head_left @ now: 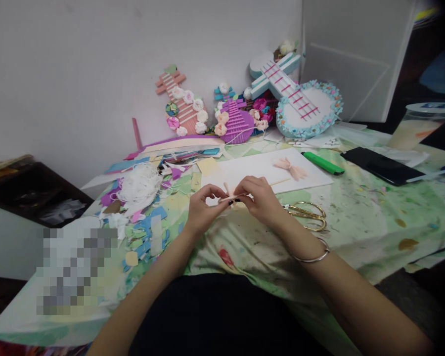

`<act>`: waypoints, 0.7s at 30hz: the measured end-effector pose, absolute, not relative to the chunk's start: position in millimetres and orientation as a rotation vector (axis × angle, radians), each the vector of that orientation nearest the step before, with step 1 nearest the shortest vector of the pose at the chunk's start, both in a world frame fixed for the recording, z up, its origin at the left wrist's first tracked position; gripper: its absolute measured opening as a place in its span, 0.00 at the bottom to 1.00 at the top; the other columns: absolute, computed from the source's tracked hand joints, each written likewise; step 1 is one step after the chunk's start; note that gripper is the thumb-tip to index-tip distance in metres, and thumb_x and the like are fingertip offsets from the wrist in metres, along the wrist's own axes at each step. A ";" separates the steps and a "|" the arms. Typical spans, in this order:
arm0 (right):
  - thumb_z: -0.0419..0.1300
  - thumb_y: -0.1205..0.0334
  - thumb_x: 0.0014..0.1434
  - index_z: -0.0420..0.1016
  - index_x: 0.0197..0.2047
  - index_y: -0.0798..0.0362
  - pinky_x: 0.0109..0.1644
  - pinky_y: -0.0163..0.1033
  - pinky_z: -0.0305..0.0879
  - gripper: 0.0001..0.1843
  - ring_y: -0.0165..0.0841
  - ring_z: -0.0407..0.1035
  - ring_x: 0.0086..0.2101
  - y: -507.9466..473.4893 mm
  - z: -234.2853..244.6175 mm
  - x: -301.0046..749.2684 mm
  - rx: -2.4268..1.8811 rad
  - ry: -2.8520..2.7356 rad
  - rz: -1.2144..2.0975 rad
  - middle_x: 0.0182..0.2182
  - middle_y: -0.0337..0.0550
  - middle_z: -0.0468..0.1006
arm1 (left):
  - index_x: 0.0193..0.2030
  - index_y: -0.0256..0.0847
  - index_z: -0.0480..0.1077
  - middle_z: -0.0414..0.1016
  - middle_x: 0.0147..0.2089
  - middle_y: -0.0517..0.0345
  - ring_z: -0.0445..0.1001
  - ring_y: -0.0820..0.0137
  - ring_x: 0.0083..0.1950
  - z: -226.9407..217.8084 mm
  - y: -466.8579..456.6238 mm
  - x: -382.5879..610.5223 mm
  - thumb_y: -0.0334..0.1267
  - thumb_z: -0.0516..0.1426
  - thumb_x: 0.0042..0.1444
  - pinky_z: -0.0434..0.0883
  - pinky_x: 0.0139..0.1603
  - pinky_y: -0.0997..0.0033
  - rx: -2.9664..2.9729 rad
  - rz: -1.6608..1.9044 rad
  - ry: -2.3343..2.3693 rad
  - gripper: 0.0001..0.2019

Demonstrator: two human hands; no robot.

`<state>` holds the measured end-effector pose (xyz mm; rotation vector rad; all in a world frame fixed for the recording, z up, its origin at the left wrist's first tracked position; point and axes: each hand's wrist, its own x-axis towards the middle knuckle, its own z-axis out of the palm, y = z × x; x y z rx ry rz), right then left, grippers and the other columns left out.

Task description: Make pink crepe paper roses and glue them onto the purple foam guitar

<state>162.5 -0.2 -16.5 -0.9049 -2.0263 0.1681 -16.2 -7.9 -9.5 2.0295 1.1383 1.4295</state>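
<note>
A small peach paper piece (227, 190) is pinched between my two hands, just above the near edge of a white board (241, 165). My left hand (205, 210) grips it from the left with thumb and fingers. From the other side my right hand (261, 201) closes on it, fingertips almost meeting those of the left. Much of the piece is hidden by the fingers. On the board lie a peach paper bundle tied at its middle (291, 168) and a thin pale stick (281, 182). Gold-handled scissors (307, 215) rest beside my right wrist.
Lute-shaped paper crafts (237, 121) with flowers lean on the wall. A white string heap (140, 187) and paper scraps (148, 240) lie left. To the right are a green-handled tool (323, 163), a black phone (381, 165) and a plastic cup (417, 127).
</note>
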 end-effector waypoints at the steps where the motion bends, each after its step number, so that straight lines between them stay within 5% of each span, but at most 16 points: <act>1: 0.57 0.74 0.55 0.69 0.32 0.53 0.40 0.39 0.48 0.06 0.32 0.66 0.38 -0.2 -16.5 162.4 -0.908 -2.026 0.167 0.33 0.40 0.74 | 0.28 0.39 0.70 0.73 0.28 0.59 0.69 0.72 0.31 -9.2 -8.1 -16.0 0.38 0.65 0.45 0.64 0.35 0.70 2.045 1.430 1.145 0.09; 9: 0.57 0.74 0.55 0.69 0.32 0.53 0.41 0.39 0.48 0.06 0.33 0.66 0.39 -1.5 -16.6 162.7 -0.911 -2.043 0.159 0.33 0.40 0.74 | 0.29 0.39 0.69 0.73 0.29 0.59 0.70 0.71 0.32 -7.8 -10.7 -14.6 0.35 0.64 0.45 0.64 0.36 0.70 2.105 1.420 1.147 0.07; 16: 0.56 0.75 0.54 0.69 0.32 0.53 0.41 0.39 0.47 0.07 0.32 0.66 0.39 -1.8 -16.2 162.2 -0.917 -2.076 0.153 0.33 0.40 0.74 | 0.43 0.38 0.70 0.74 0.30 0.57 0.73 0.70 0.33 -9.1 -6.1 -16.6 0.41 0.59 0.52 0.67 0.37 0.71 1.623 1.297 0.973 0.13; 21: 0.56 0.75 0.54 0.68 0.32 0.53 0.41 0.38 0.47 0.07 0.32 0.65 0.39 -1.8 -17.0 162.5 -0.910 -2.113 0.170 0.33 0.40 0.74 | 0.35 0.37 0.74 0.76 0.33 0.56 0.72 0.71 0.34 -10.1 -2.7 -17.7 0.42 0.64 0.46 0.68 0.38 0.71 1.525 1.206 0.967 0.12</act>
